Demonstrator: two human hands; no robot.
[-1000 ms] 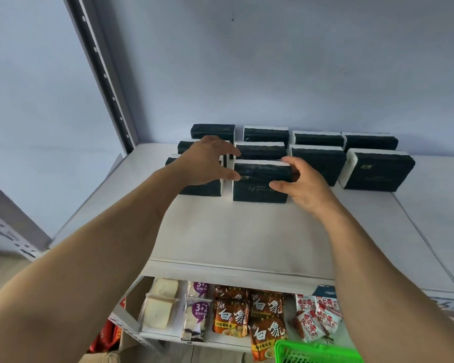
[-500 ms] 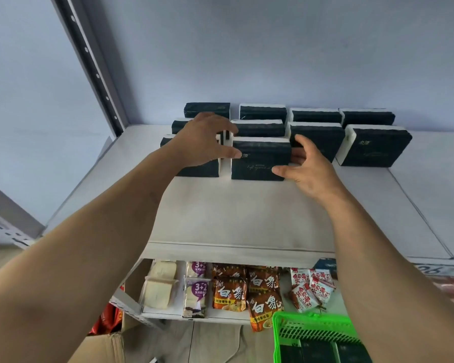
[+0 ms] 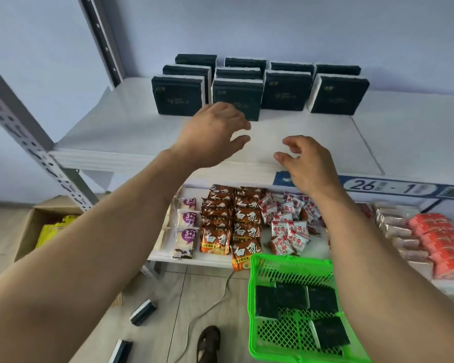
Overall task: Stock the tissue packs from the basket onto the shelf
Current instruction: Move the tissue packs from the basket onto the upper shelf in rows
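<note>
Fingers (image 3: 243,139) of left hand (image 3: 215,129) and right hand (image 3: 303,159) are seen loosely spread, nothing held, above shelf (image 3: 312,132) where tissue packs (image 3: 286,91) are stood in rows; remaining packs (image 3: 291,296) in green basket (image 3: 288,268) are judged next, needing a downward reach.

Bare forearms, no sleeves or jewellery; a dark shoe (image 3: 208,343) below.

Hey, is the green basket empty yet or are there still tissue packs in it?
Not empty. The green basket still holds about four dark tissue packs lying flat on its mesh floor.
</note>
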